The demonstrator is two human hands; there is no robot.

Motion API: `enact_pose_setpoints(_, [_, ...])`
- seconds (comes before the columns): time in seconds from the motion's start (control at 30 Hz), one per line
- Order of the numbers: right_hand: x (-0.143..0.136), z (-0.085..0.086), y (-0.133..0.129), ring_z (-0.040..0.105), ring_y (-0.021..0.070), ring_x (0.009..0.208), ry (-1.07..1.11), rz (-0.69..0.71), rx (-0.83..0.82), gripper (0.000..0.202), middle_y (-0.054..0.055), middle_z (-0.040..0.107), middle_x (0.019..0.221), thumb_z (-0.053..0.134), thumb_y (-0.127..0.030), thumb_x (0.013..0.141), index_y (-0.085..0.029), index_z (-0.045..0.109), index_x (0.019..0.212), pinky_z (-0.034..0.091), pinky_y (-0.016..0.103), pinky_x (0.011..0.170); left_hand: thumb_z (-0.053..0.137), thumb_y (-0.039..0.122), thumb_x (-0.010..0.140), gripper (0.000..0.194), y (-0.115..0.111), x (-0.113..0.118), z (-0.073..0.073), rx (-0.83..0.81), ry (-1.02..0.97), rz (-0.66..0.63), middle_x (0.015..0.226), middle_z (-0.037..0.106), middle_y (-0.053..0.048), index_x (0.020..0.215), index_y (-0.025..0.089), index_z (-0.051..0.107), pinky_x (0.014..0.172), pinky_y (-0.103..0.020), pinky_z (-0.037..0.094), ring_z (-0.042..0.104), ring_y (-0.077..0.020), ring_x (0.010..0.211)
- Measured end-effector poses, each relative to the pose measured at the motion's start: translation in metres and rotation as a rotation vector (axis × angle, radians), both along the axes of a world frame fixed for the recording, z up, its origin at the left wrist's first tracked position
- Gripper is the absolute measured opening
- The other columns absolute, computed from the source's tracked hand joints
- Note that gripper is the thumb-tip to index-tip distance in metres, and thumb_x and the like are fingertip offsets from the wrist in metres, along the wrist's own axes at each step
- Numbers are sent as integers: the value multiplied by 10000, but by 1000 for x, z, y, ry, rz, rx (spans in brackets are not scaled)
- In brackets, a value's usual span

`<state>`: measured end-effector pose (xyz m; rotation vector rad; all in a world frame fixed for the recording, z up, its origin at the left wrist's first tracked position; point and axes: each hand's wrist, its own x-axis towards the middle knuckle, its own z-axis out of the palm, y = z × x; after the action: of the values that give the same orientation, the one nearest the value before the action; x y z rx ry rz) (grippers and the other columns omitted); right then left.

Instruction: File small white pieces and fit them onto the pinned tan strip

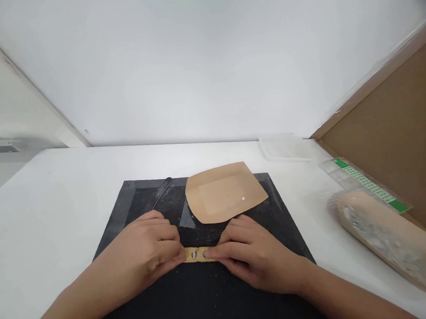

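On a black mat point(211, 300) atop a white table point(39, 230), before a white wall point(192, 73), lies one yellow strip point(199, 256) bearing two metal discs point(194, 254); the left hand point(149, 246) pinches one end, the right hand point(254, 254) the other. Beyond are one tan sheet point(226, 192) and one thin black tool point(161, 192). Rightward, a green label point(368, 183) is unreadable.

Fingers point(171, 250) hid both ends of the yellow strip point(200, 259); lower right, some tan thing point(407, 226) got cut off, its clear plastic point(381, 240) kinda blurry.
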<state>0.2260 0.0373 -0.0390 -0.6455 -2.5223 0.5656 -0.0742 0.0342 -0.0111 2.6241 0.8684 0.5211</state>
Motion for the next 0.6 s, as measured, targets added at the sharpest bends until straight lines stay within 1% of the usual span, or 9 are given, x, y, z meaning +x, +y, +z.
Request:
enact_pose_setpoints(0.17, [1, -1, 0, 605, 168, 888, -2, 2, -8, 259, 22, 707, 998, 616, -190, 1048, -272, 685, 1284, 431, 335, 812, 573, 246, 1082, 208, 0, -3, -6, -62, 9, 23, 771, 693, 15, 913, 228, 691, 780, -348, 452, 640, -159, 716])
enact_pose_setpoints(0.33, [0, -1, -1, 622, 163, 906, 14, -13, -15, 316, 23, 720, 1018, 624, -193, 1044, -237, 633, 1357, 450, 334, 834, 643, 256, 1026, 104, -1, -6, -9, -115, 36, 115, 745, 657, 20, 929, 250, 680, 684, -334, 412, 598, -186, 710])
enact_pose_setpoints(0.47, [0, 0, -1, 638, 161, 925, 22, -11, -21, 305, 26, 734, 1049, 629, -185, 1038, -230, 632, 1340, 459, 332, 842, 616, 253, 1056, 153, 0, -6, -9, -138, -14, 51, 812, 719, 33, 922, 250, 691, 753, -337, 445, 647, -157, 732])
enact_pose_setpoints(0.6, [0, -1, -1, 649, 168, 924, 14, -23, -39, 285, 31, 737, 1050, 629, -195, 1038, -238, 634, 1319, 464, 332, 831, 627, 261, 1059, 172, 0, -6, -9, -122, -41, 42, 835, 753, 45, 907, 250, 706, 754, -334, 451, 670, -146, 735])
